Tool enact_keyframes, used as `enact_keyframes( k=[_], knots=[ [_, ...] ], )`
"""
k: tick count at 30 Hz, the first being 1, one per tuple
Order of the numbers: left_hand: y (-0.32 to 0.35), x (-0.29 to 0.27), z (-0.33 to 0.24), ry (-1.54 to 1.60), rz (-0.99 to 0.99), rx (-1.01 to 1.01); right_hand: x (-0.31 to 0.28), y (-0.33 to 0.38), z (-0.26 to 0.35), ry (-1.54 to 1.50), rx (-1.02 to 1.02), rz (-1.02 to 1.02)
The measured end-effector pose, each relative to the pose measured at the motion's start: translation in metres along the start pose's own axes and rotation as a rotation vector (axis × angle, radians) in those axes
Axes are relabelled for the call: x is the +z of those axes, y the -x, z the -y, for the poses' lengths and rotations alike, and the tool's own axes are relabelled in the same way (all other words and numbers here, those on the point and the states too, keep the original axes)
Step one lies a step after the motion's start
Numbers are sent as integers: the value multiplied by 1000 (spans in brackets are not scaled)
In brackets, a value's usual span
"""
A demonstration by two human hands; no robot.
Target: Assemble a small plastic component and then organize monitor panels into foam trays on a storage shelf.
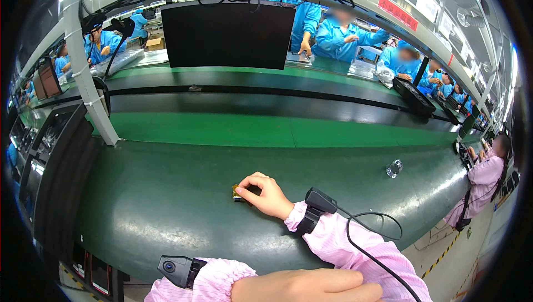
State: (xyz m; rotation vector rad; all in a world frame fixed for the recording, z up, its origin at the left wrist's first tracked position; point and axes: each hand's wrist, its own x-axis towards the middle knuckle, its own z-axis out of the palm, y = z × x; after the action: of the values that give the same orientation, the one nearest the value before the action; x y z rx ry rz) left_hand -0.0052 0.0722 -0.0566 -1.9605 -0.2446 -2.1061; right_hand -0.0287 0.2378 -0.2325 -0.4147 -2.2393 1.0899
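Small component (236, 195), 1 piece. Gold-yellow, darker along its lower edge; finer detail too small to tell. At the worktop (183, 191), 7 o'clock from the view's centre. Partly covered by fingertips at the right hand's (269, 196) 9 o'clock end; whether lifted, unclear.

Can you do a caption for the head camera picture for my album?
Bare right hand pinching a small gold-coloured piece on a dark green worktop, bare left hand below.

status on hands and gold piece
Right hand at gold piece, grip unclear. Left hand apart, nothing visible in it. Clear cup off right, not blocking.
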Motion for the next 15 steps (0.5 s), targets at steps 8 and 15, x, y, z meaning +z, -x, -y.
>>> enact_keyframes(
  k=[8,15],
  knots=[
    [-2,-4,-4,-85,71,-25,0,-1,0,-7,-29,3],
    [-4,-1,-4,-92,32,-15,-3,2,3,27,-51,-11]
  ],
)
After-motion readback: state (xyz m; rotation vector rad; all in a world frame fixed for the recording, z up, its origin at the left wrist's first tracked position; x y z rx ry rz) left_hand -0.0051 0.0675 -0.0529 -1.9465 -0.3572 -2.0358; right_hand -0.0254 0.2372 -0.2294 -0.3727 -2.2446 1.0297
